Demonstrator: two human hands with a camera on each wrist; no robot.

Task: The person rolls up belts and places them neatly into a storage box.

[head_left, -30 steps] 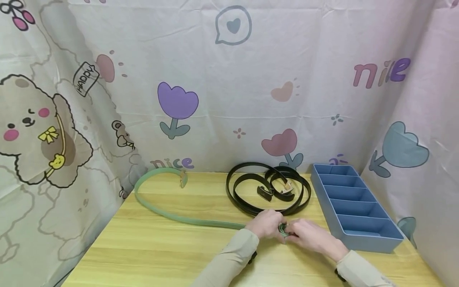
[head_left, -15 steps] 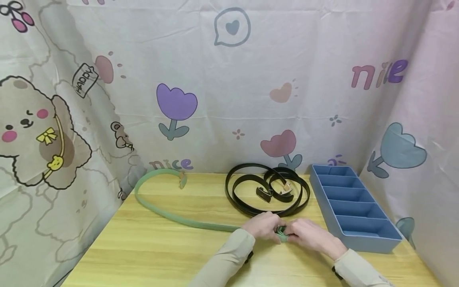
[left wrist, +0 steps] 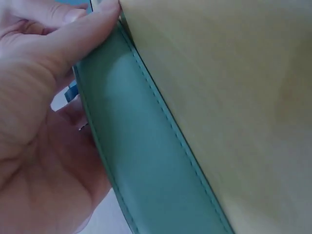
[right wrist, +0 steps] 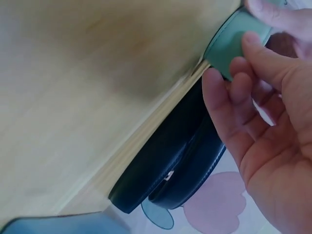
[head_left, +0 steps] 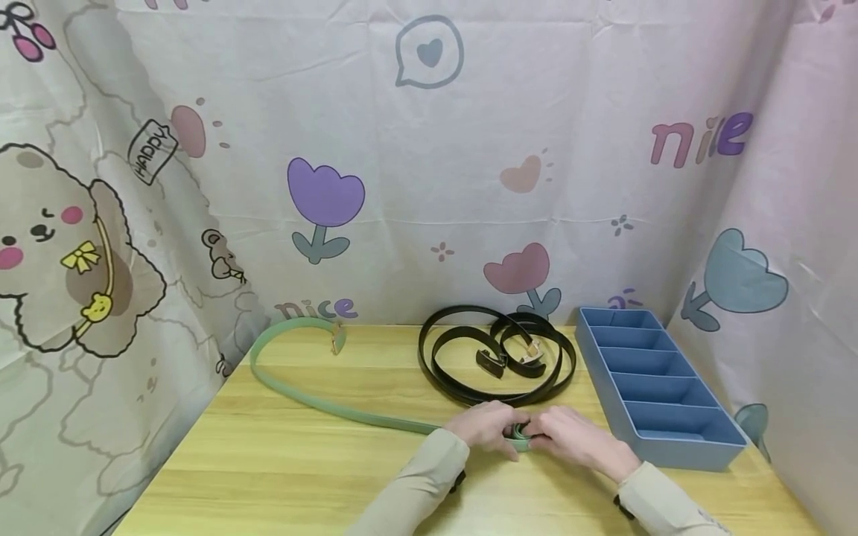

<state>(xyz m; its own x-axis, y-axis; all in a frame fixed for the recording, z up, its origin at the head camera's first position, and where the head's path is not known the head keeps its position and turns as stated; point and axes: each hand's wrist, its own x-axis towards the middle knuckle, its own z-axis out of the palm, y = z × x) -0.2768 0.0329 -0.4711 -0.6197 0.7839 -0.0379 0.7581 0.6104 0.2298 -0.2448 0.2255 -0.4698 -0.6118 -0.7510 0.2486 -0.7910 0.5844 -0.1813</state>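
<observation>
A long green belt (head_left: pixel 335 408) stands on its edge on the table, its buckle end (head_left: pixel 339 339) curving round at the far left. Its near end is wound into a small coil (head_left: pixel 519 444) between both hands. My left hand (head_left: pixel 485 428) holds the coil's left side; in the left wrist view, the thumb of that hand (left wrist: pixel 39 122) lies along the green strap (left wrist: pixel 141 126). From the right, my right hand (head_left: pixel 576 438) pinches the coil. In the right wrist view, fingertips of that hand (right wrist: pixel 273 107) press the green strap (right wrist: pixel 229 44). Fingers partly hide the coil.
Loosely looped black belts (head_left: pixel 424 356) with metal buckles lie just behind the hands. To the right stands a blue organizer (head_left: pixel 690 455) with several compartments. A printed curtain (head_left: pixel 429 149) hangs behind the wooden table (head_left: pixel 268 469).
Both hands have shifted slightly left together with the coil, along the strap. The green belt's buckle end has stayed about where it was, as have the black belts.
</observation>
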